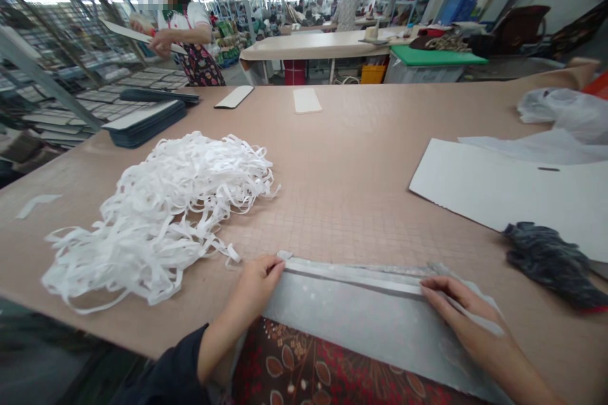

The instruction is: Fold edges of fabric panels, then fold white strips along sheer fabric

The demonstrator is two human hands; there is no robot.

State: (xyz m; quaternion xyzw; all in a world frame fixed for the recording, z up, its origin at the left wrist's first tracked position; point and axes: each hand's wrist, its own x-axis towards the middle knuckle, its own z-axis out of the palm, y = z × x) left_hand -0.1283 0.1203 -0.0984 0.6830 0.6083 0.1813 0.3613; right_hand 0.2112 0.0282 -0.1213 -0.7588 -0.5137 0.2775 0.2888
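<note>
On the wide tan worktable (361,164), a grey sheet of material (380,323) lay at the near edge, hanging over it, with a folded strip along its far side. The left hand (256,281) rested on the strip's left end and the right hand (458,307) on its right end. A tangled heap of white ribbon strips (161,215) sat left of the sheet, toward the left edge. A large white card sheet (513,193) lay at the right edge, with a dark crumpled cloth (551,262) on its near side and a clear plastic bag (565,111) behind it. A stack of dark flat panels (145,121) stood at the far left corner. Beyond that corner stood a person in a patterned apron (190,31).
</note>
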